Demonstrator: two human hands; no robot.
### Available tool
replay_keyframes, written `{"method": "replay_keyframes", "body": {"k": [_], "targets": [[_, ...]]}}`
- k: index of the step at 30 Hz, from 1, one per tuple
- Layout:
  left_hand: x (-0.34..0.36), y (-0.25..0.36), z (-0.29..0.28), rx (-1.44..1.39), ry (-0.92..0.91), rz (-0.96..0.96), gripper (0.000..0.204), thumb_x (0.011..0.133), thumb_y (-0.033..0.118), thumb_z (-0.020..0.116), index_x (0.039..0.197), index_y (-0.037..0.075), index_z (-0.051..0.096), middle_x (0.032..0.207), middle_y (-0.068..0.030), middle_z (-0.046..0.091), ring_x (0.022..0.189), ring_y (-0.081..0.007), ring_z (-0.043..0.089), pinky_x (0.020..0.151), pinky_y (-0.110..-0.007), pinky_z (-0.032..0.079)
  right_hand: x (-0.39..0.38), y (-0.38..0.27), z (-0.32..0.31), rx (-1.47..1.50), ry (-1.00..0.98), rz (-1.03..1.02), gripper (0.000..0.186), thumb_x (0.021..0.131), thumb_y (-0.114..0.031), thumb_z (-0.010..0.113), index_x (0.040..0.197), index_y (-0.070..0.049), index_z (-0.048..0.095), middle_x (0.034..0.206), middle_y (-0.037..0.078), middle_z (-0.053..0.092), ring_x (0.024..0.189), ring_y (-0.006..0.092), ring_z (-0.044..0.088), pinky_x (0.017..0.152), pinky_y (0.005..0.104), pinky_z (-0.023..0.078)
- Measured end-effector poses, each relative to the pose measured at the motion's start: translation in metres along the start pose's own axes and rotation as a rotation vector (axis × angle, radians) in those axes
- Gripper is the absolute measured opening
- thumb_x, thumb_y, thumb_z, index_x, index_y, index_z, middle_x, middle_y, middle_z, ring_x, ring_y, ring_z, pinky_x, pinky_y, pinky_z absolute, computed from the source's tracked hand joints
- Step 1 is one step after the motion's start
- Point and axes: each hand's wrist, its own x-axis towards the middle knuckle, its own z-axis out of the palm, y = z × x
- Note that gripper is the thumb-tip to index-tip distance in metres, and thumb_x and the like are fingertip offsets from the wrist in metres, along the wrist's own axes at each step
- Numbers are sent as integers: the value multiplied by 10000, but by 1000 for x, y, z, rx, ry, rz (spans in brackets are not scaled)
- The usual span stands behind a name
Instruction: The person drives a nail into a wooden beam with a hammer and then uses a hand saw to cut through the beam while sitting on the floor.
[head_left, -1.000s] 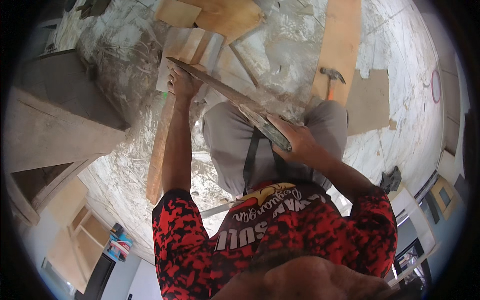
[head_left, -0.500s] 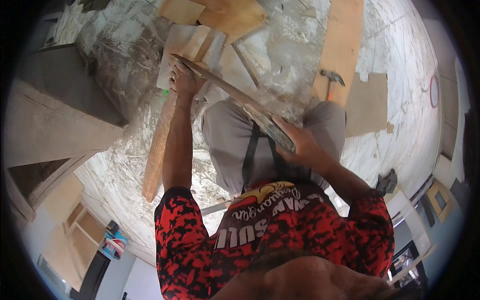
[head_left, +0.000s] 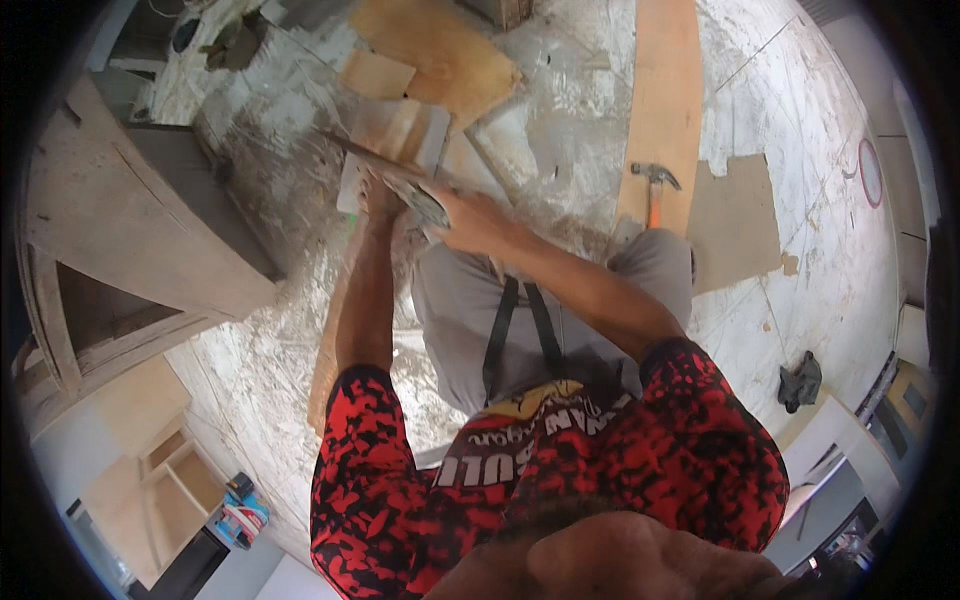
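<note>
My right hand [head_left: 470, 222] is closed round the handle of a handsaw [head_left: 378, 160]. Its narrow blade slants up and left, past the fingers of my left hand, and the tip is smeared by motion. Beside the blade, my left hand [head_left: 380, 197] presses down, closed on the far end of a long wooden plank [head_left: 325, 368]. My left forearm and sleeve cover much of that plank. Beneath the saw lies a pale board [head_left: 432, 135] on the floor; the saw and my hands hide where the blade meets the wood.
A claw hammer [head_left: 655, 183] with an orange handle rests on a long wooden board [head_left: 662, 90] at the right. Brown sheet [head_left: 735, 225] lies beside it. Plywood pieces [head_left: 450, 60] are at the far side. A dusty wooden cabinet [head_left: 150, 215] stands at the left.
My right hand has pushed the saw forward and left, bringing its handle close to my left hand. The whole view has shifted slightly; my left hand still holds the plank.
</note>
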Motion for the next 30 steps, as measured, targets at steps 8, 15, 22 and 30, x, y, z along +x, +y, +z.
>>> {"method": "replay_keyframes", "body": {"k": [8,15,22,30], "targets": [[-18,74,-50,51,-94,-95,1000,716,565,692,1443,13,283,1379,-208,315,1241,-415,340,961,-561,291,-14,22,0,6,31,-6,501,774,-214,688,1191,-46,468,868,252,658,830,441,637,729,494,501],[-33,59,-20,144,63,-33,921,734,527,662,1361,-63,333,1286,-207,413,1204,-391,396,941,-556,309,-19,-14,-28,48,-93,171,485,763,-213,701,1154,-49,466,861,246,654,816,436,640,717,503,497],[-34,22,5,442,64,14,817,758,426,644,1329,-76,346,1263,-201,414,1190,-362,403,938,-540,304,-38,3,1,66,-39,107,553,762,-205,716,1224,-79,439,894,230,654,836,439,637,736,497,505],[-36,70,-36,114,-14,-43,939,689,465,713,1347,-76,318,1234,-193,424,1181,-349,401,936,-526,298,-120,-54,-70,71,-107,317,595,764,-145,707,1285,-51,436,1110,259,609,979,432,623,830,462,509]]}}
